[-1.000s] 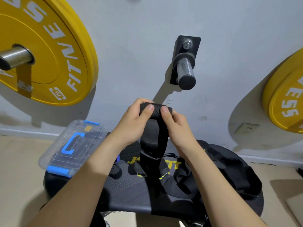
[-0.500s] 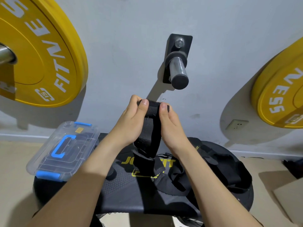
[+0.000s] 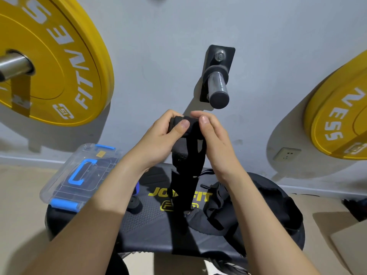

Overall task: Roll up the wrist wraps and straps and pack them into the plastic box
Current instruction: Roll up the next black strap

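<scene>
A black wrist wrap hangs between my hands, its top end rolled into a small coil. My left hand pinches the coil with thumb in front and fingers behind. My right hand grips its right side, fingers curled over the top. The wrap's tail drops onto a black bench pad. A heap of black straps lies on the pad's right side. The clear plastic box with blue handle and blue latches sits shut at the pad's left end. A small rolled black strap rests beside my left forearm.
Yellow weight plates hang on the wall at the left and right. A bare steel peg sticks out of the wall just above my hands. A wall socket is at the lower right. Beige floor surrounds the bench.
The coil at the wrap's top has been turned further. My right fingers have come up over the coil. The view has shifted slightly.
</scene>
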